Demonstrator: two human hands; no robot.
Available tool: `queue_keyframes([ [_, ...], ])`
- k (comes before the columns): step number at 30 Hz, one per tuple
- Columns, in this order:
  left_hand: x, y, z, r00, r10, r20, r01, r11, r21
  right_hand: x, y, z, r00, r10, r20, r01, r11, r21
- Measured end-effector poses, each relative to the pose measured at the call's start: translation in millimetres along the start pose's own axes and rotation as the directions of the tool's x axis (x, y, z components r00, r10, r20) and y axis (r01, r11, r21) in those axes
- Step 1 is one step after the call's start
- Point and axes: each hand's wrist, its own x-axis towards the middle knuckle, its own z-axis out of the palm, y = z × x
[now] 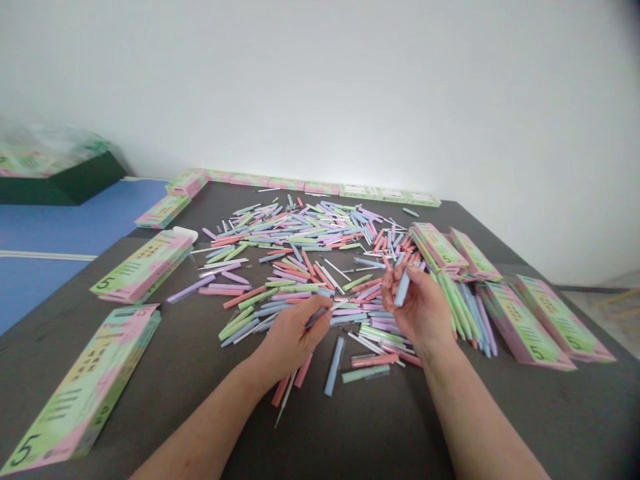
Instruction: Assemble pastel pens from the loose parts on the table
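Right hand (pixel 419 308) pinches a pale blue pen (pixel 402 288) by its light, stiff barrel, fingers (pixel 411 272) narrow; left hand (pixel 293 341) grips a second pen (pixel 314 319) above scattered pens (pixel 295 267) on the bench (pixel 200 413).

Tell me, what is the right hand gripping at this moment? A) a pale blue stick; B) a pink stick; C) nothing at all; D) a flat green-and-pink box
A. The right hand pinches a pale blue stick between its fingertips, above the scattered pastel sticks.
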Motion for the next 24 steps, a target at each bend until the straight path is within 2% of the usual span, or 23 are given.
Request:
queue_keyframes([
  [3, 0.5, 0.2, -0.1, 1.0, -0.003, 0.003, 0.003, 1.0, -0.015, -1.2, 1.0, 3.7, 0.986, 0.147, 0.082, -0.151, 0.987, 0.052],
  [5, 0.8, 0.0, -0.2, 1.0, -0.006, 0.011, 0.006, 1.0, -0.022, -4.6, 4.9, 7.6, 0.969, 0.203, 0.142, -0.207, 0.978, 0.018],
  [10, 0.4, 1.2, 0.6, 0.998, -0.048, 0.047, 0.048, 0.999, 0.001, -12.4, 19.1, 13.8, 0.953, 0.205, 0.224, -0.171, 0.972, -0.163],
  [14, -0.5, 5.7, 4.0, 0.994, -0.038, 0.1, 0.037, 0.999, 0.007, -12.4, 25.2, 12.6, 0.954, 0.211, 0.214, -0.163, 0.961, -0.222],
  [19, 0.9, 6.9, 6.7, 0.991, -0.033, 0.131, 0.026, 0.998, 0.056, -10.5, 28.1, 12.9, 0.951, 0.232, 0.204, -0.187, 0.958, -0.219],
  [22, 4.3, 1.8, 2.2, 0.994, -0.072, 0.083, 0.07, 0.997, 0.025, -5.9, 28.7, 13.7, 0.966, 0.229, 0.124, -0.214, 0.969, -0.126],
  [24, 7.4, -3.0, -3.0, 0.993, -0.118, -0.005, 0.117, 0.992, -0.053, -0.7, 29.5, 12.0, 0.973, 0.226, 0.037, -0.224, 0.973, -0.052],
])
